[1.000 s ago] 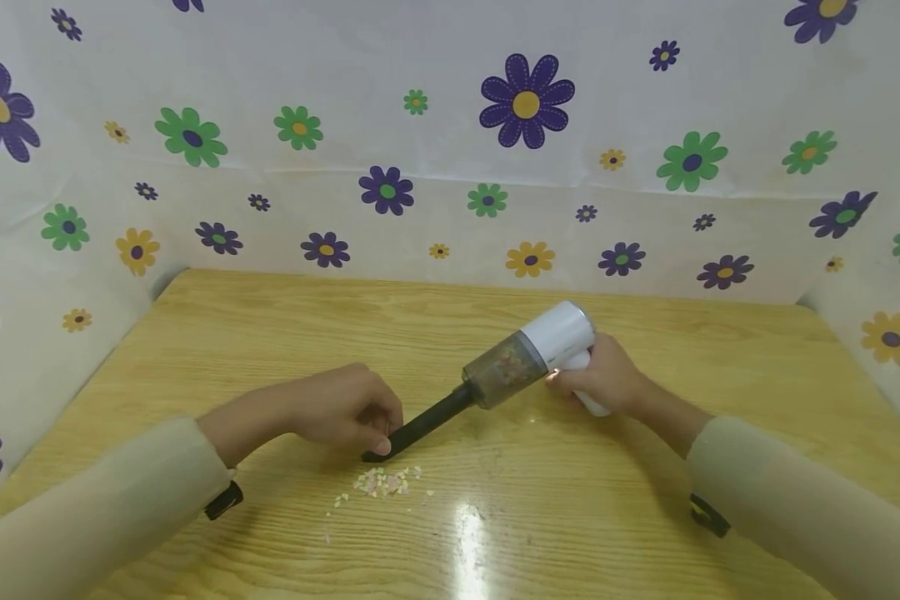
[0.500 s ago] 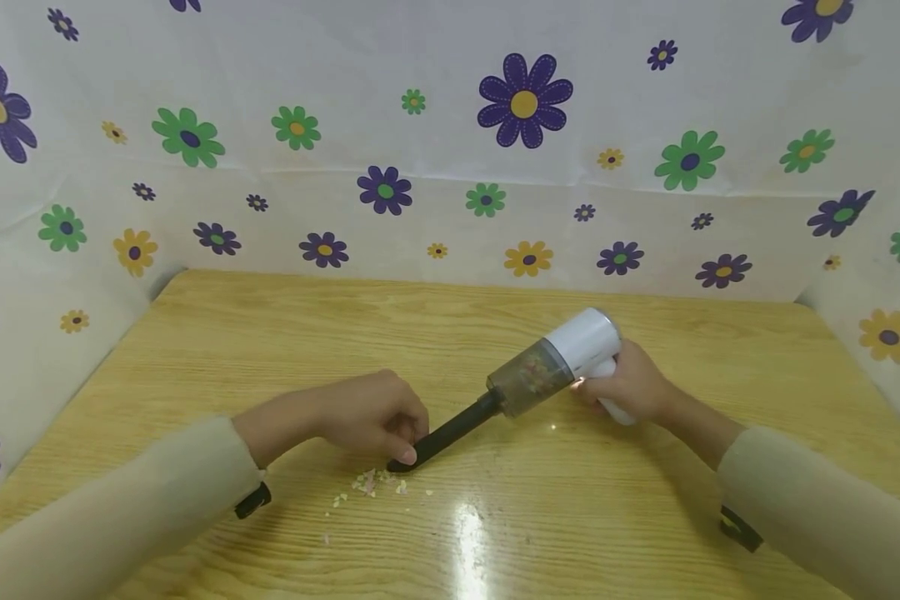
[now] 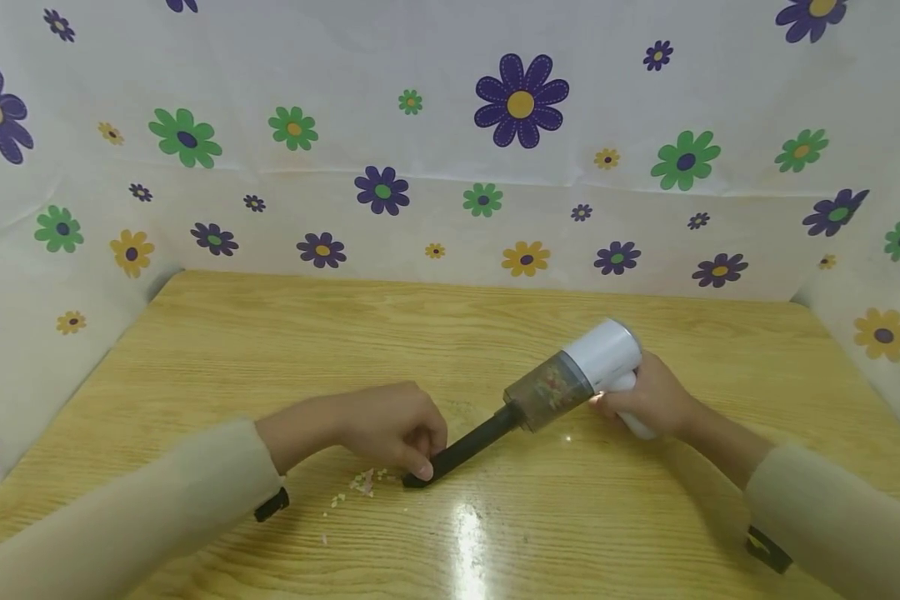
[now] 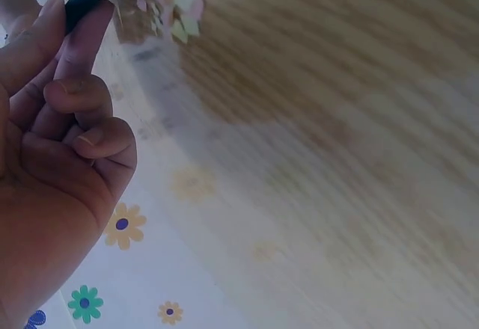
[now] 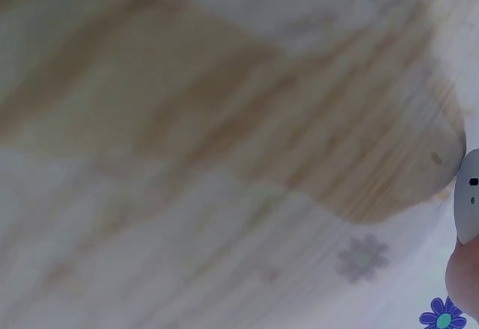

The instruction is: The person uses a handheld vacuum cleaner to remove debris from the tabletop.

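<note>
A white handheld vacuum cleaner (image 3: 603, 354) with a see-through dust cup (image 3: 549, 392) slants across the table in the head view. My right hand (image 3: 663, 396) grips its handle (image 3: 636, 421). Bits of coloured paper show inside the cup. Near its tip, the black nozzle (image 3: 468, 446) is pinched between thumb and fingers of my left hand (image 3: 393, 425). The left wrist view shows the nozzle end (image 4: 84, 1) between thumb and forefinger, other fingers curled. Small pink and yellow paper scraps (image 3: 363, 482) lie on the table just left of the nozzle tip.
The wood-grain table (image 3: 330, 333) is enclosed at the back and sides by a white flower-print cloth (image 3: 435, 142). A few stray scraps (image 3: 325, 537) lie nearer the front. Light glares off the tabletop (image 3: 468, 550).
Both hands have moved the vacuum cleaner to the right and a little nearer. The pile of paper scraps has shrunk, its right part gone from the table.
</note>
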Demonstrator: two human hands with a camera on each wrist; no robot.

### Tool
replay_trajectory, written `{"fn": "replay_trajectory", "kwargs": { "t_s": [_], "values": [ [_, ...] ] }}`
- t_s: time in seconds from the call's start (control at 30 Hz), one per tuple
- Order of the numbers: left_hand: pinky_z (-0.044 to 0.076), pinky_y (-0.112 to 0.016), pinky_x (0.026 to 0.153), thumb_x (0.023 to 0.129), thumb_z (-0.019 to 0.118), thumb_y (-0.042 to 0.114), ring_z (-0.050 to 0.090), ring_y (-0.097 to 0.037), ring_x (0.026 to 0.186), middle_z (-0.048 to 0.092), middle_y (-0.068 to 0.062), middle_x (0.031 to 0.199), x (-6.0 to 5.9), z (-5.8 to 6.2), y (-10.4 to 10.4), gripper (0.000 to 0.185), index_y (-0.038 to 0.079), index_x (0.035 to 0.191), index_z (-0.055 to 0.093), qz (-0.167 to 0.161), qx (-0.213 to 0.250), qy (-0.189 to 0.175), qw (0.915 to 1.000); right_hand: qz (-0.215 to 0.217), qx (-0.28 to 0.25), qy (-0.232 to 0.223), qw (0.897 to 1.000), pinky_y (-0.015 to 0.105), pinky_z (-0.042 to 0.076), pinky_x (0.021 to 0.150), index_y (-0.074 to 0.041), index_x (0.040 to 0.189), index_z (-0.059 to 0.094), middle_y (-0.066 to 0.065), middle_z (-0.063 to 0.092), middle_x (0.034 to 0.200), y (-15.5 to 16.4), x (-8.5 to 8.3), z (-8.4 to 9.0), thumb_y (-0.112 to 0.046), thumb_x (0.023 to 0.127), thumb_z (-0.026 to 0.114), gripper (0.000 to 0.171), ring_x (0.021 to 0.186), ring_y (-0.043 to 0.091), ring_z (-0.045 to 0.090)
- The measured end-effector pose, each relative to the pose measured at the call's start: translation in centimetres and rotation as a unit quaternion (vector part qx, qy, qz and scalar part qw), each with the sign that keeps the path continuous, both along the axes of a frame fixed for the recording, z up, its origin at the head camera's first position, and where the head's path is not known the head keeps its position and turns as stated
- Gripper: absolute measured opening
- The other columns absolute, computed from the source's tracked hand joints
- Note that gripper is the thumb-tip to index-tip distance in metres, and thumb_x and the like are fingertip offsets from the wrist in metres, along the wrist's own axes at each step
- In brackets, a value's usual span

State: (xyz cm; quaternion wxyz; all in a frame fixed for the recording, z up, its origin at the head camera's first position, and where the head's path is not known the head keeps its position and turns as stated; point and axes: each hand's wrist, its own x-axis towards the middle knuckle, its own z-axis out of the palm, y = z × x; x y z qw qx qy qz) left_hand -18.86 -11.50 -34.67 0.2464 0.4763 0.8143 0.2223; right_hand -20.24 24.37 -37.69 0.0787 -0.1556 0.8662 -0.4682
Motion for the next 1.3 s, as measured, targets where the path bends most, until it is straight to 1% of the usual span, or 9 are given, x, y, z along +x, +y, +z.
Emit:
{"fn": "replay_trajectory", "kwargs": {
  "t_s": [0.1,0.2,0.27,0.5,0.63,0.73,1.0,1.17,1.3],
  "values": [
    [0.052,-0.016,0.069,0.085,0.079,0.014,0.061,0.007,0.066,0.070,0.009,0.072,0.2,0.0,0.4,0.010,0.012,0.080,0.070,0.000,-0.004,-0.009,1.0000,-0.001,0.005,0.005,1.000,0.031,0.053,0.058,0.004,0.106,0.052,0.008,0.060,0.074,0.3,0.3,0.0,-0.005,0.072,0.076,0.043,0.062,0.017,0.059],
    [0.052,-0.016,0.068,0.084,0.079,0.015,0.061,0.007,0.065,0.070,0.009,0.071,0.4,-0.1,0.7,0.011,0.012,0.079,0.070,0.004,-0.009,-0.020,0.9997,0.010,-0.006,0.006,1.000,0.032,0.053,0.058,0.005,0.107,0.051,0.009,0.060,0.073,0.6,0.7,0.0,-0.003,0.072,0.076,0.044,0.061,0.017,0.060],
    [0.052,-0.016,0.066,0.084,0.080,0.014,0.061,0.006,0.063,0.070,0.009,0.070,0.6,-0.1,0.8,0.012,0.012,0.078,0.070,0.005,-0.011,-0.026,0.9996,0.016,-0.018,0.005,1.000,0.032,0.053,0.056,0.005,0.105,0.051,0.009,0.061,0.070,0.6,0.9,-0.1,-0.001,0.072,0.075,0.041,0.058,0.016,0.060],
    [0.051,-0.017,0.061,0.083,0.081,0.014,0.058,0.004,0.057,0.066,0.012,0.064,0.9,0.1,0.6,0.014,0.015,0.076,0.069,0.015,-0.032,-0.042,0.9985,0.026,-0.042,0.006,0.999,0.032,0.053,0.053,0.007,0.100,0.055,0.005,0.061,0.068,0.3,1.5,-0.2,0.000,0.073,0.074,0.034,0.056,0.015,0.060],
    [0.052,-0.017,0.062,0.082,0.081,0.014,0.059,0.004,0.060,0.065,0.013,0.065,0.8,0.5,0.1,0.014,0.015,0.075,0.069,0.004,-0.038,-0.039,0.9985,0.026,-0.051,0.008,0.998,0.032,0.054,0.054,0.007,0.102,0.054,0.006,0.061,0.069,-0.4,1.7,-0.3,0.000,0.074,0.074,0.035,0.056,0.016,0.060],
    [0.052,-0.017,0.063,0.082,0.081,0.012,0.059,0.004,0.061,0.065,0.012,0.066,0.4,0.6,-0.5,0.014,0.014,0.074,0.070,0.001,-0.034,-0.033,0.9989,0.021,-0.042,0.015,0.999,0.031,0.053,0.054,0.005,0.100,0.054,0.006,0.060,0.067,-1.1,1.7,-0.2,-0.003,0.074,0.074,0.034,0.057,0.015,0.059],
    [0.053,-0.019,0.065,0.082,0.081,0.011,0.061,0.004,0.065,0.068,0.012,0.071,-0.5,0.4,-2.5,0.011,0.015,0.077,0.072,0.017,-0.019,-0.028,0.9993,0.007,-0.023,0.021,1.000,0.029,0.051,0.054,0.002,0.094,0.056,0.005,0.059,0.064,-2.7,1.2,-0.2,-0.007,0.075,0.074,0.028,0.056,0.014,0.057],
    [0.052,-0.020,0.065,0.082,0.082,0.013,0.059,0.003,0.066,0.068,0.013,0.072,-0.7,0.6,-3.3,0.010,0.016,0.079,0.073,0.029,-0.022,-0.021,0.9991,-0.006,0.004,0.029,1.000,0.029,0.051,0.055,0.000,0.092,0.057,0.004,0.059,0.067,-3.4,0.6,-0.2,-0.011,0.074,0.075,0.028,0.060,0.016,0.057],
    [0.051,-0.020,0.063,0.081,0.082,0.013,0.057,0.002,0.063,0.065,0.014,0.069,-0.6,0.5,-4.0,0.011,0.017,0.078,0.072,0.041,-0.028,-0.020,0.9986,-0.002,0.004,0.028,1.000,0.030,0.051,0.056,0.000,0.093,0.058,0.005,0.059,0.070,-4.1,0.1,-0.3,-0.010,0.073,0.075,0.029,0.063,0.019,0.057]
  ]
}}
